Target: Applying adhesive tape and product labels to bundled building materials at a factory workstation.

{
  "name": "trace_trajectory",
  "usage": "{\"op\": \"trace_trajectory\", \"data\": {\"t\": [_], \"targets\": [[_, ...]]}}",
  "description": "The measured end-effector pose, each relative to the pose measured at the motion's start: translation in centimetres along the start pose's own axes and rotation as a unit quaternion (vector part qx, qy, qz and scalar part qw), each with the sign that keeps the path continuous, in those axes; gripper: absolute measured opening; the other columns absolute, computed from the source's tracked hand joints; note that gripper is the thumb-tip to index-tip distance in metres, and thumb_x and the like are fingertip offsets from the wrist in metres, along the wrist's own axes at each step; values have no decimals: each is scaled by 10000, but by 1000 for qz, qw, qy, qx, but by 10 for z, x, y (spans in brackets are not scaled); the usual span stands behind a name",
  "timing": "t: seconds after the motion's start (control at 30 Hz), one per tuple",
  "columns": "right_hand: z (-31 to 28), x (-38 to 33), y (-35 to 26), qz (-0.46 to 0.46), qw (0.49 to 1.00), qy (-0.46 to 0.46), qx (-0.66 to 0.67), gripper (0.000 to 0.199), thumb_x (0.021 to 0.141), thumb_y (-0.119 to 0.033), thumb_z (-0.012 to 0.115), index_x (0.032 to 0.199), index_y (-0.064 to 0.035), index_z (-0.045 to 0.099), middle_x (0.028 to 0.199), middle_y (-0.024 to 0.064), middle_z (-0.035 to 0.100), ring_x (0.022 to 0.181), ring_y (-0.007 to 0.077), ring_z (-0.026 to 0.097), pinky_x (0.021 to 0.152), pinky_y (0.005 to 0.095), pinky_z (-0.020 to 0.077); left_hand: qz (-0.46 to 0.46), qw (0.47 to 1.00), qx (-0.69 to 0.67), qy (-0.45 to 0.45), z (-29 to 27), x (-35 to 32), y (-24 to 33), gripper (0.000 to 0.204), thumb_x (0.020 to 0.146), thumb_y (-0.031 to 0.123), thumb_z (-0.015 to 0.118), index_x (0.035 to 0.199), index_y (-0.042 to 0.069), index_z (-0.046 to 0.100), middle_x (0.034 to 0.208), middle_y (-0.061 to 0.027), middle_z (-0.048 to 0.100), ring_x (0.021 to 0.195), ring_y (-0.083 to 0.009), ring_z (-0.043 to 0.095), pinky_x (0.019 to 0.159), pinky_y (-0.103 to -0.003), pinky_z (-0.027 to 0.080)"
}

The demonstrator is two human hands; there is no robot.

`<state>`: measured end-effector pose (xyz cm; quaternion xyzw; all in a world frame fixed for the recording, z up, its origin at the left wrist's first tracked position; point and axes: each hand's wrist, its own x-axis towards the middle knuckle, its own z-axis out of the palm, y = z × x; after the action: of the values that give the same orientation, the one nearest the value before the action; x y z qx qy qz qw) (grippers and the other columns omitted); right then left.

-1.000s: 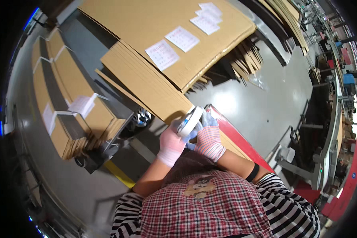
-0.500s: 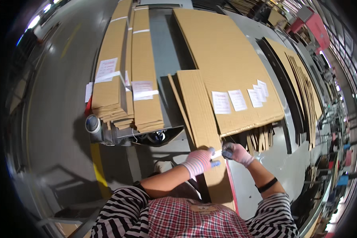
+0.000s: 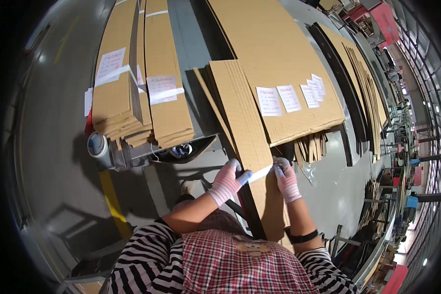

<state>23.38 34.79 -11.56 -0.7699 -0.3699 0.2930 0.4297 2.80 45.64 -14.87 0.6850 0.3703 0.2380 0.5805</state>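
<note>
head view. left hand (image 3: 226,179), gloved in pink-and-white knit, is closing its fingers on one end of a white strip (image 3: 258,173). right hand (image 3: 286,180), gloved alike, is pinching the other end. the strip is lying taut across the near end of a narrow stack of flat cardboard sheets (image 3: 242,115), between the two hands. a wider cardboard stack (image 3: 274,54) bearing white paper labels (image 3: 289,97) is sitting just beyond. strapped cardboard bundles (image 3: 142,83) are resting on a cart to the left, a tape roll (image 3: 97,143) beside them. a black wristband (image 3: 300,237) is circling the right forearm.
</note>
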Motion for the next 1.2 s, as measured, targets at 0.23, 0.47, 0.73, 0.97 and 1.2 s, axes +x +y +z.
{"op": "trace_trajectory", "data": {"t": [0.23,0.47,0.73,0.97,1.2], "targets": [[-76,-137,57,136,957,-128,-222,199,933,-145,554,1061,-32,655,908,173,695,901,293,677,838,364,505,-23,939,38,-342,61,-138,-5,558,913,487,598,1282,75,523,1043,-211,665,1006,-338,646,854,-403,507],[-50,-67,57,67,994,-82,22,215,925,-86,588,1127,-49,649,948,50,691,849,127,585,798,264,474,-71,995,4,-67,54,-84,8,292,902,289,671,998,36,562,839,-127,631,745,-265,602,701,-379,489],[-58,-44,70,79,991,-96,-46,223,915,-35,567,1118,-64,656,933,40,690,829,121,572,793,281,488,-231,939,-251,46,74,-75,-22,804,802,515,745,1345,7,439,1255,-151,584,1131,-274,559,972,-363,442],[-59,-45,22,156,981,-104,-52,272,884,57,537,1112,-44,644,1032,64,689,932,109,570,858,280,491,-275,947,-17,-168,72,-56,17,1001,762,689,666,1392,-38,391,1385,-219,490,1276,-319,485,1072,-389,376],[-112,-34,-14,167,972,50,154,220,946,-49,545,1166,-38,536,1083,96,607,1037,169,606,714,324,570,-395,843,-348,-116,18,-69,21,1000,868,340,728,1529,29,45,1385,-129,476,1184,-247,543,950,-407,476]]}}
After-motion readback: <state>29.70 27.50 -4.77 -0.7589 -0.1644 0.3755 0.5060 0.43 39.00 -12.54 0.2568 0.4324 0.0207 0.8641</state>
